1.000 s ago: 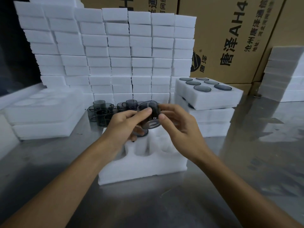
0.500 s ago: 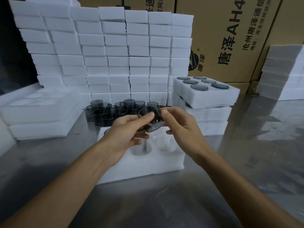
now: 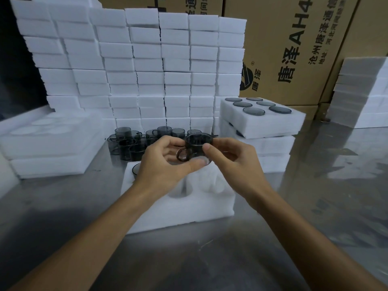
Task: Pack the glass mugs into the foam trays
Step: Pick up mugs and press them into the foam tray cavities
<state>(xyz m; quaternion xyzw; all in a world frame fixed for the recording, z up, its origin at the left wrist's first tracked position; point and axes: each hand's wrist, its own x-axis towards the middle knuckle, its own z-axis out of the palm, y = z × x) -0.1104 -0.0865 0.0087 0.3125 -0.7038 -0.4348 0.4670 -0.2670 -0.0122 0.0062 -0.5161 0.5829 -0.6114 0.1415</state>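
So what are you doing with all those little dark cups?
A person is packing smoky glass mugs into foam trays. Both hands, left hand and right hand, hold one mug just above the open foam tray on the metal table, with its handle facing the camera. More loose mugs wait behind it. To the right sits a filled tray holding six mugs, stacked on other trays.
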